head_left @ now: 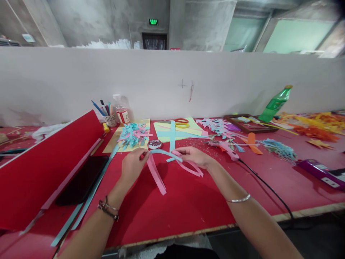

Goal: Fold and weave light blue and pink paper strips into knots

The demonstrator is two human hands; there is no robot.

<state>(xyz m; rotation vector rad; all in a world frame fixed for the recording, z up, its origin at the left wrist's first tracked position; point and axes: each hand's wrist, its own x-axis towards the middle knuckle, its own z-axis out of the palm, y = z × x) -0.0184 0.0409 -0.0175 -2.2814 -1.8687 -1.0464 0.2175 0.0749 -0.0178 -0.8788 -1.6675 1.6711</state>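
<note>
Both hands hold paper strips over the red table. My left hand [134, 163] pinches the left end of a light blue strip [163, 152], where a pink strip [156, 175] hangs down from the fingers. The right end of that blue strip is between the fingertips of my right hand [193, 156], together with a looped pink strip [190, 169]. Another blue strip [172, 136] lies upright in view just behind, reaching toward the paper sheets. A small round tin [154, 144] sits beyond my left fingertips.
Cut blue and pink paper pieces [134, 136] are heaped at the back left. Scissors [182, 123] rest on paper sheets. A pink glue gun [225, 148] with a black cord lies right. A red board [51, 172] leans beside a dark phone [83, 180]. A green bottle [276, 104] tilts behind.
</note>
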